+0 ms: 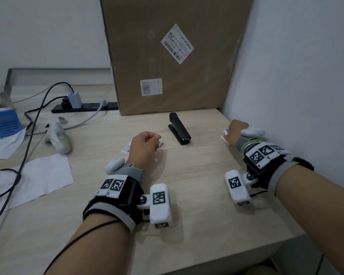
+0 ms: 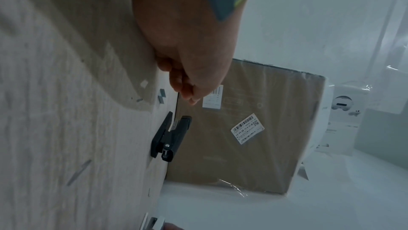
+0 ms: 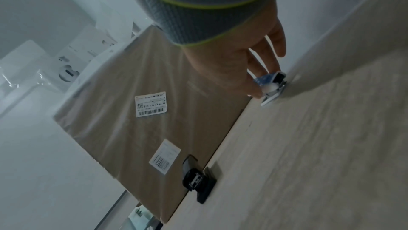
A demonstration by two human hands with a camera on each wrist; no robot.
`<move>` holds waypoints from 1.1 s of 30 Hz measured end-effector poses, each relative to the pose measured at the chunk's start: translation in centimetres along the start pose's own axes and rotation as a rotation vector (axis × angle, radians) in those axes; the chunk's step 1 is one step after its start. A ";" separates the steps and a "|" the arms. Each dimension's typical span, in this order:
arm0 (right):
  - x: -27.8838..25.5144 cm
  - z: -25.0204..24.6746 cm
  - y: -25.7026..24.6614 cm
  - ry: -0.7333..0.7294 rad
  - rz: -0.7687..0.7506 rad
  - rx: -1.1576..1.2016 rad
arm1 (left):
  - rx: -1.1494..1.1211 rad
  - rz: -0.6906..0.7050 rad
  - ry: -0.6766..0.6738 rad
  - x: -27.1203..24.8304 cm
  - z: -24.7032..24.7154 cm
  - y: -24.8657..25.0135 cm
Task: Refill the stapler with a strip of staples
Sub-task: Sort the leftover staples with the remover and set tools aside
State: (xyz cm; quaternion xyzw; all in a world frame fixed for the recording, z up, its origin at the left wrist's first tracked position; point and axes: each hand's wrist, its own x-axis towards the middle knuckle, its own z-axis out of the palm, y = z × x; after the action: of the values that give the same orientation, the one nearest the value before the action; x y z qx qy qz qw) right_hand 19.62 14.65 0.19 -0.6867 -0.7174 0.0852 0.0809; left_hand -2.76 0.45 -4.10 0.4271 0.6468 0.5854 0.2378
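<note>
Resting between both hands in the head view, stapler point(image 1: 179, 129) lies closed on desk point(image 1: 197, 195); left hand point(image 1: 144, 144) looks curled, contents unclear. Left wrist view: cannot tell what it holds. Right wrist view: right hand point(image 3: 249, 62) pinches small staple box point(image 3: 270, 83). Risk: a loose pinch spills strips.

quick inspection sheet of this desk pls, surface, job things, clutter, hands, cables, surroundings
surface: pale wood desk.
job's things: black stapler lies shut between the hands; small blue-white box in the right hand's grip.
clutter: white paper, blue box, white controller.
grippers: left hand curled, whether it holds anything cannot be told; right hand pinches the box.
cables: black cables, power strip.
surroundings: cardboard box, white wall.
</note>
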 end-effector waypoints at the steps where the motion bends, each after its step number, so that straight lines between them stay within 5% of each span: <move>1: -0.1 0.1 -0.1 0.008 0.000 0.027 | -0.006 0.001 -0.003 -0.1 0.1 0.0; 9: -3.7 -0.9 -0.6 0.111 -0.125 0.497 | -0.048 0.015 -0.040 -0.6 0.7 0.5; 14: -6.6 -0.4 -3.3 -0.181 -0.387 0.801 | -0.107 0.001 -0.119 -1.1 0.9 1.0; 22: -7.4 1.7 -4.6 -0.334 -0.536 0.954 | -0.067 0.011 -0.348 -2.1 1.5 1.8; 33: -7.8 2.6 -4.7 -0.257 -0.624 0.972 | -0.076 0.005 -0.301 -2.3 1.8 1.8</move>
State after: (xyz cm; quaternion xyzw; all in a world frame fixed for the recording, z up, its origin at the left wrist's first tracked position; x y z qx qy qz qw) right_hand 14.82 6.65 -1.20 -0.3113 -0.7683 0.4589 0.3198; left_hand 0.38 -0.60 -3.16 0.5023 0.5803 0.5393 0.3466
